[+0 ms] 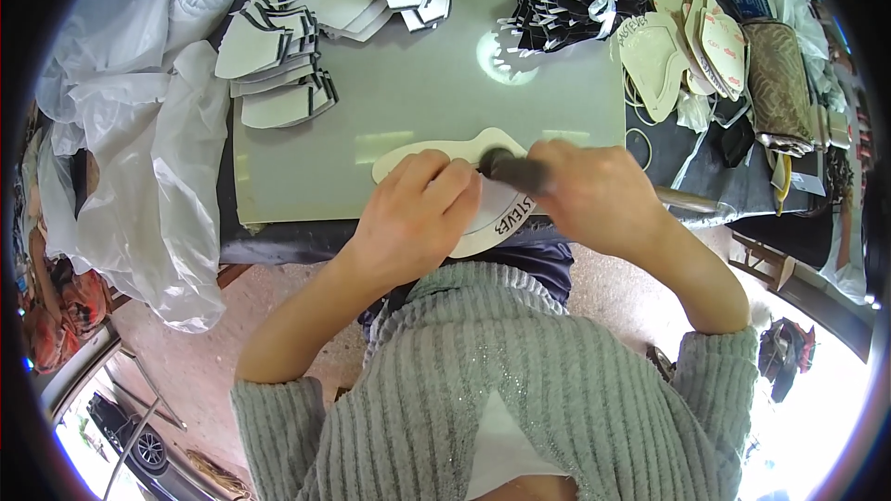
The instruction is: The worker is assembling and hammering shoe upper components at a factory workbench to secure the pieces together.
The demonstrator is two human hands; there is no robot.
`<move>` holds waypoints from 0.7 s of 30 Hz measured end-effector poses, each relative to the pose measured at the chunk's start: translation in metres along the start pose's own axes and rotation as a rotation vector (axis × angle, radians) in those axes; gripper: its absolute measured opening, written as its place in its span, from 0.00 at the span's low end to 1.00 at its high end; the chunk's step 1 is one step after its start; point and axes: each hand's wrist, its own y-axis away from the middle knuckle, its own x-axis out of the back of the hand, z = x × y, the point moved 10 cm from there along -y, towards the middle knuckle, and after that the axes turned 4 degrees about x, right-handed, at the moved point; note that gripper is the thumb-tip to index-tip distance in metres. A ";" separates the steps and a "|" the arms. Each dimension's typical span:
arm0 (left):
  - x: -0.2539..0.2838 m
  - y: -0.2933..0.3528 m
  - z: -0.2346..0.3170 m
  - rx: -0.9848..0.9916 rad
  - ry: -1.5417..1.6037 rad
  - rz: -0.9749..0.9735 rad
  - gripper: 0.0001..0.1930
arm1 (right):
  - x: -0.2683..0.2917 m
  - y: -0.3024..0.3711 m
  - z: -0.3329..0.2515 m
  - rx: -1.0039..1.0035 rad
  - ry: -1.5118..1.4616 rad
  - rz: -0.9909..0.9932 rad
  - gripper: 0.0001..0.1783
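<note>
A cream card pattern with a curved cutout and dark lettering along its rim lies at the near edge of the board, partly beyond it. My left hand rests on it, fingers bent and pressed together at the cutout; white material shows inside. Whether the fingertips pinch a small piece is hidden. My right hand is wrapped round what looks like a hammer, its dark, motion-blurred head just right of the left fingertips. A wooden handle sticks out behind the right hand.
The grey-green board carries stacked white pieces with dark edges at the far left and a tied black bundle at the far right. More cream patterns lie right, beside a brown patterned roll. Clear plastic sheeting hangs left.
</note>
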 end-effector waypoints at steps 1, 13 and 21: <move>0.000 0.002 -0.002 0.001 0.001 -0.003 0.15 | -0.011 0.001 0.002 -0.029 0.037 -0.083 0.14; 0.001 0.004 -0.016 -0.069 0.108 -0.058 0.16 | 0.007 -0.002 -0.001 0.001 -0.035 -0.038 0.13; 0.003 0.006 -0.018 -0.068 0.114 -0.021 0.15 | 0.003 -0.006 -0.014 0.012 -0.011 -0.035 0.14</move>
